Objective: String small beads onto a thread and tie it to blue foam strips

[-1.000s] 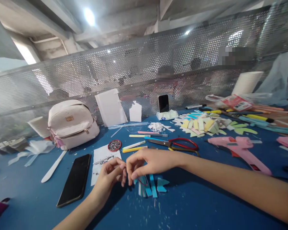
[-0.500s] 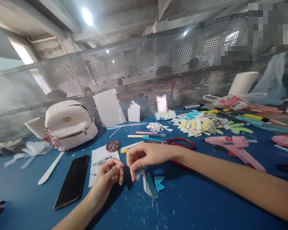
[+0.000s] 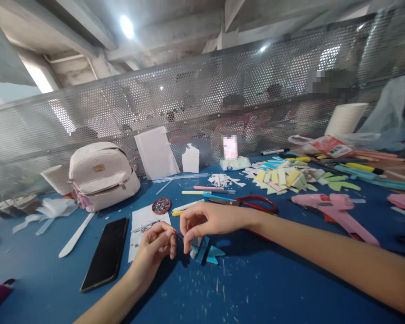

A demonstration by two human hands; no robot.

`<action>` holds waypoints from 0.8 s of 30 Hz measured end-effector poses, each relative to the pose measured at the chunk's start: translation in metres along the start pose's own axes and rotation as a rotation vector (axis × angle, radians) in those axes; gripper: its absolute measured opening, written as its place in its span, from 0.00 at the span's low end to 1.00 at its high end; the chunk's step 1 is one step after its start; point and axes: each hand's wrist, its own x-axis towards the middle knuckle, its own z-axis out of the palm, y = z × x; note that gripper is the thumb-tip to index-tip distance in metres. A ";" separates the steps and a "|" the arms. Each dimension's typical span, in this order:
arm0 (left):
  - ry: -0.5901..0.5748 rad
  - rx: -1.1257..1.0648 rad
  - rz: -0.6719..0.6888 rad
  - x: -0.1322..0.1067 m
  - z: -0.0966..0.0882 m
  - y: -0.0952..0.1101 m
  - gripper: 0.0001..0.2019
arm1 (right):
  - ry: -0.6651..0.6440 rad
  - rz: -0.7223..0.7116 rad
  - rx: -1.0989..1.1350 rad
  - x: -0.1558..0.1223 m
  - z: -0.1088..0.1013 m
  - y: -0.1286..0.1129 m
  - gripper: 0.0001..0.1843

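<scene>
My left hand (image 3: 155,245) is closed in a pinch on one end of a thin dark red cord (image 3: 178,234). Just to its right, my right hand (image 3: 212,219) arches over with thumb and fingers closed together on the cord; the exact grip is partly hidden. Below the right fingers dangle blue and whitish flat pieces (image 3: 216,254), with the cord looping by them. Whether they are fabric or paper I cannot tell. Behind the hands, a white sheet (image 3: 137,216) bears small dark bits, and a round red-rimmed dish (image 3: 162,205) holds similar bits.
A black phone (image 3: 104,256) lies left of my left hand, near a white plastic knife (image 3: 76,236) and a pale backpack (image 3: 103,175). Red-handled scissors (image 3: 259,204) lie behind my right forearm. Farther right are a pink glue gun (image 3: 335,209) and a pile of coloured strips (image 3: 283,175).
The blue and whitish pieces have swung up closer beneath my right hand; before, they hung lower. Both hands keep nearly the same pose. The whole view has shifted slightly.
</scene>
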 end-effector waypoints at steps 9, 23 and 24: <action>0.038 -0.032 0.000 -0.002 0.002 0.002 0.12 | 0.027 -0.037 -0.026 -0.001 -0.005 -0.005 0.08; 0.059 -0.090 -0.007 0.000 -0.003 0.001 0.11 | 0.114 -0.067 -0.032 -0.002 -0.006 -0.006 0.09; 0.060 -0.092 -0.004 0.000 -0.003 0.001 0.11 | 0.114 -0.071 -0.043 -0.003 -0.006 -0.006 0.08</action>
